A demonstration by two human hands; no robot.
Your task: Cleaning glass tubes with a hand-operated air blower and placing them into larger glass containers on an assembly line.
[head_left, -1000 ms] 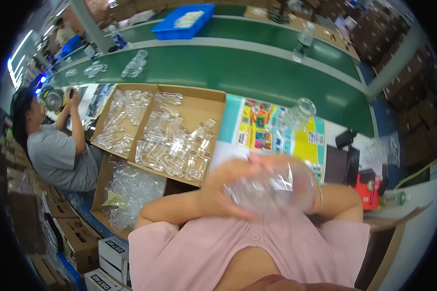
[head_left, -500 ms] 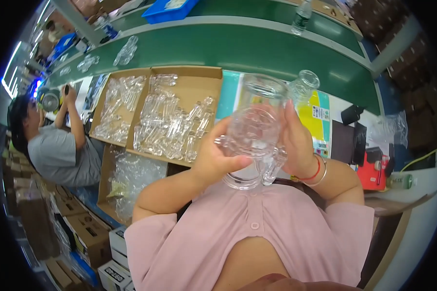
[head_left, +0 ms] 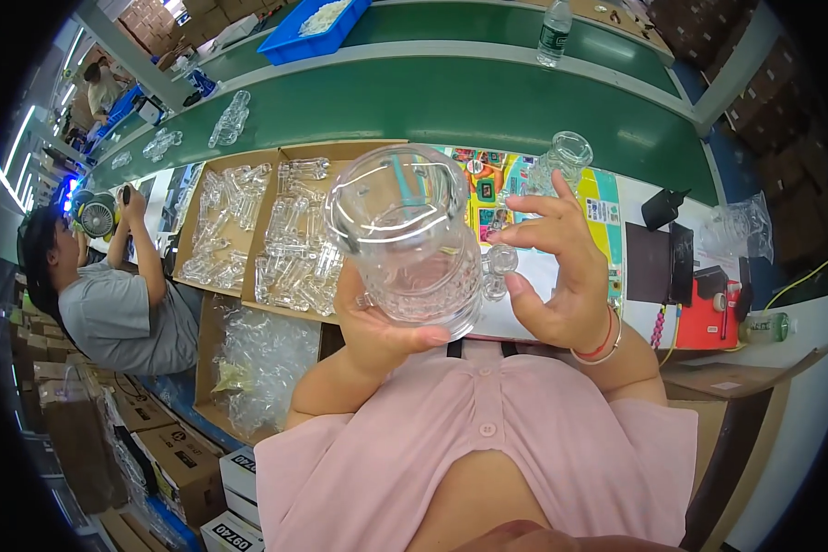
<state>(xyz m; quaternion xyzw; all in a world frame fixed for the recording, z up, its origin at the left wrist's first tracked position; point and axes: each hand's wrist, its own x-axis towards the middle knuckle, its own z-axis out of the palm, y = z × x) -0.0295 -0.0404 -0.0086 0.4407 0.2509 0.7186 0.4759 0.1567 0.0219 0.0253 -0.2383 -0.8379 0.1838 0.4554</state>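
A large clear glass vessel [head_left: 400,248] with a wide round rim and a patterned band hangs tilted in front of my chest. My left hand [head_left: 377,327] is closed around its lower left side, the thumb along the bottom edge. A small knobbed glass piece [head_left: 499,269] sticks out from the vessel's right side. Beside that piece is my right hand [head_left: 566,276], open, its fingers spread and curved; it appears to hold nothing. Farther back, a second clear glass vessel [head_left: 569,155] stands on the colourful printed sheets [head_left: 607,198].
To the left, cardboard trays [head_left: 340,149] hold several clear glass pieces. Below them, a box holds crumpled clear plastic [head_left: 267,354]. Black items [head_left: 662,212] and a red pad [head_left: 704,322] lie at right. A co-worker in grey [head_left: 115,308] sits at left. A green bench surface [head_left: 359,101] runs behind.
The glass vessel has come up and left, its rim now larger in view. My right hand has let go of it and spread its fingers; my left hand still holds it.
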